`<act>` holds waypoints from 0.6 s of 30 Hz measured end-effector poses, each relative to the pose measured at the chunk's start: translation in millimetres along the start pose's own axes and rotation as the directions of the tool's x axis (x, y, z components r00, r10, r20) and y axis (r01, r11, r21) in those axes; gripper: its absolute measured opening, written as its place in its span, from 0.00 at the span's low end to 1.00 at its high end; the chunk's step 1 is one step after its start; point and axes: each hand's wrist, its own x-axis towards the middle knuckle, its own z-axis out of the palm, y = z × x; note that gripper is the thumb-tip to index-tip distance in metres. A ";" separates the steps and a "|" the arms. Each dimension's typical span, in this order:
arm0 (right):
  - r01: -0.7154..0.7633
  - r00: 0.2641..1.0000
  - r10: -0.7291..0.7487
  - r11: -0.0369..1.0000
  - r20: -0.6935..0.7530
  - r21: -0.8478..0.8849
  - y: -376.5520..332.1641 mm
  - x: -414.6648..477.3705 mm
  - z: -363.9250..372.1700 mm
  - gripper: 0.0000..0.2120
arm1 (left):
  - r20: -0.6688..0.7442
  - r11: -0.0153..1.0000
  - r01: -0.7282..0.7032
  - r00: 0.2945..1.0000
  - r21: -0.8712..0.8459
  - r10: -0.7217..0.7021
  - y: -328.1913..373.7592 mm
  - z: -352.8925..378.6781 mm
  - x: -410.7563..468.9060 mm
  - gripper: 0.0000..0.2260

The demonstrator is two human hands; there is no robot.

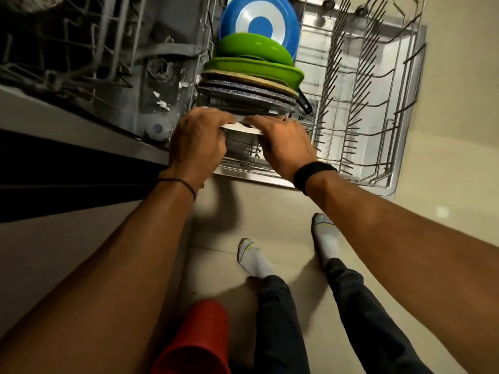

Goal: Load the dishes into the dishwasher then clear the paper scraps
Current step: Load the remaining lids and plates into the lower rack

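Looking down from the head view, the lower rack (383, 182) of the dishwasher stands pulled out over the pale floor (437, 255), its near rim just beyond the person's wrists. One row of dishes stands on edge along the rack's left side, packed face to face. At the far end is one blue plate (259, 25), then two green dishes (253, 49), one tan plate (251, 81) and dark speckled dishes (243, 97) whose number I cannot tell. One black handle (305, 99) pokes out to the right of them. At the near end of that row both hands hold one white plate (243, 128) by its top edge. The left hand (198, 136) has a closed grip, fingers curled over the rim. The right hand (283, 143) does the same just beside it, so the plate sits touching or nearly touching the last dark dish. To the right of the row, bare wire tines (348, 76) run out to the rack's right wall. Left of the rack, on the grey inner surface, I count three small white paper scraps (162, 104). Behind the arms, two socked feet (253, 260) stand on the floor, with one red cup (197, 344) near the left leg.
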 end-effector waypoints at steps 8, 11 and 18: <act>0.021 0.975 -0.075 0.969 0.209 0.247 11.8 9.5 -19.7 0.24 | 0.183 0.998 -0.019 0.983 -0.052 0.029 -9.5 -14.1 6.9 0.22; 0.004 0.980 -0.061 0.958 0.189 0.287 22.2 4.8 -23.4 0.23 | 0.167 0.998 -0.022 0.985 -0.064 0.032 -15.6 -11.9 9.5 0.22; 0.061 0.995 -0.069 0.991 0.068 0.116 26.2 20.4 -11.1 0.21 | 0.135 0.998 0.043 0.990 -0.044 -0.036 -16.6 -3.1 22.4 0.19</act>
